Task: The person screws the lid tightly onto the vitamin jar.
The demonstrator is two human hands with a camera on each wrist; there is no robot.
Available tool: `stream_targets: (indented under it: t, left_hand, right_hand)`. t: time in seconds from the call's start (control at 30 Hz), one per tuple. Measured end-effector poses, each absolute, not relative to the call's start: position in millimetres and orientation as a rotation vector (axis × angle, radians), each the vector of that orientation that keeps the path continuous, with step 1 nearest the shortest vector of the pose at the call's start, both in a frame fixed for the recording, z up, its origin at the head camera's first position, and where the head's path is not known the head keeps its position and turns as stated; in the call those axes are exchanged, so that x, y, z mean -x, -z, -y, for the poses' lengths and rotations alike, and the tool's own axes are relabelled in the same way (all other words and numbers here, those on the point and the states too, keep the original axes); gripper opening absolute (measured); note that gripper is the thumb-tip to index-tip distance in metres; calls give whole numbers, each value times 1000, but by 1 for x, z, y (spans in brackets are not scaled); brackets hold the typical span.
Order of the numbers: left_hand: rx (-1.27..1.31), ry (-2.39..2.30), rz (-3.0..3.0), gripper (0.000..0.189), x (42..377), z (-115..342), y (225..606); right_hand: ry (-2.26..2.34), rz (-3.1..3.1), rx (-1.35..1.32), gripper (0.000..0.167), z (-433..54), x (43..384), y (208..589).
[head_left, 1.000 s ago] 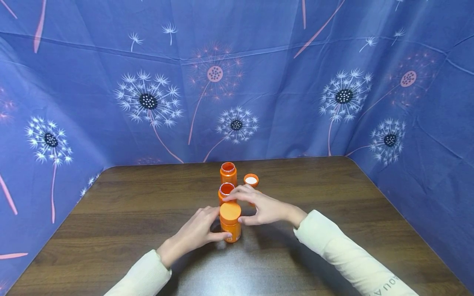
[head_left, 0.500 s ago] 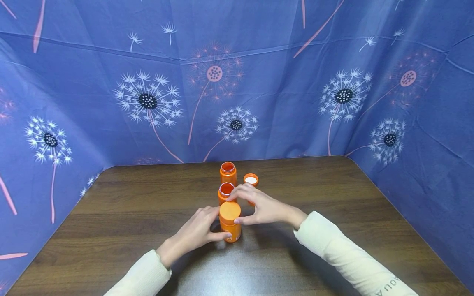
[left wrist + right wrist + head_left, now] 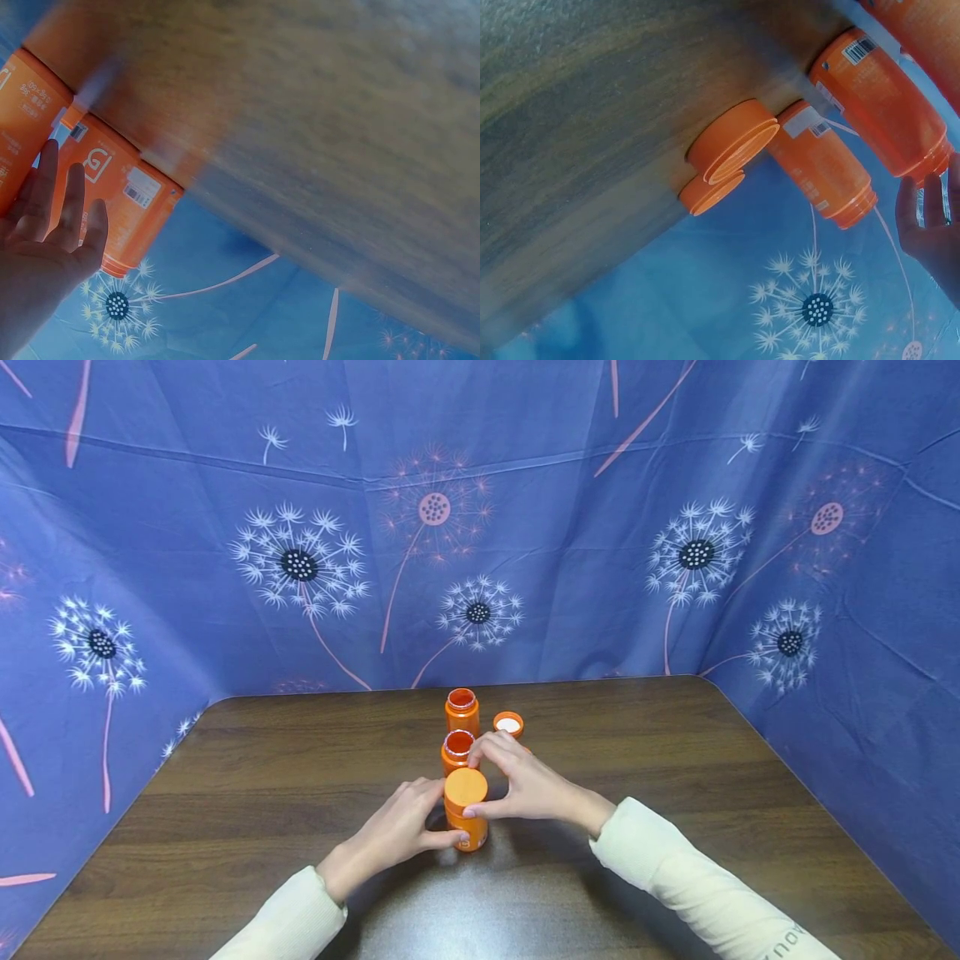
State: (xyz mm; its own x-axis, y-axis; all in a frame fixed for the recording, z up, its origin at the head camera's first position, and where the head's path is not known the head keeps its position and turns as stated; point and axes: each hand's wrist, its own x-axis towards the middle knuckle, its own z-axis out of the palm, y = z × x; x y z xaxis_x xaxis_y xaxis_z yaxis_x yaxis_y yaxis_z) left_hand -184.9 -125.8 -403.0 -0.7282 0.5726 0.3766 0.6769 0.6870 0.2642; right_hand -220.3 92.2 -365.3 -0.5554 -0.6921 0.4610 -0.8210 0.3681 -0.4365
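Front bottle: orange cylindrical plastic bottle (image 3: 476, 830), upright on the brown wood-grain table (image 3: 225, 852), nearest you in the row, between your two hands.
Left grip: your left hand (image 3: 399, 823) grasps that bottle's body; thumb across the lower front, fingers at its left and far side, well below the lid. Wrist view shows three of your fingers stretched along the bottles.
Lid: flat round orange plastic lid (image 3: 466, 786), on top of the front bottle.
Right grip: your right hand (image 3: 527, 782) pinches the lid; thumb on its near right edge, index finger bent down at its far right edge. Lid sits at your fingertips, left of your palm.
Middle bottle: open-mouthed orange plastic bottle (image 3: 452, 760), upright just behind the front one, partly hidden by it and your right fingers.
Rear bottle: open-mouthed orange plastic bottle (image 3: 462, 719), upright, farthest from you in line.
Loose caps: round orange cap with white lining (image 3: 508, 724), opening up, beyond your right knuckles; second round orange cap (image 3: 731, 141) just beside it, nearer you, mostly behind your hand from the head view.
Sleeves: pale cream cuffs (image 3: 300, 906) at both your wrists.
Backdrop: blue dandelion-print cloth (image 3: 570, 585) behind the table.
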Motion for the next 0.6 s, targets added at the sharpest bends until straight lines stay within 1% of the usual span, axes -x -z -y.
stream_targets:
  t: [0.13, 0.23, 0.6]
  left_hand:
    - [997, 569, 2636, 55, 185, 126, 403]
    - [994, 573, 2645, 54, 185, 126, 403]
    - [1001, 592, 2650, 53, 185, 126, 403]
  right_hand:
    - [-942, 2463, -1348, 51, -93, 220, 364]
    - [-937, 2475, -1387, 53, -95, 221, 364]
    - [-976, 2442, -1660, 54, -104, 227, 357]
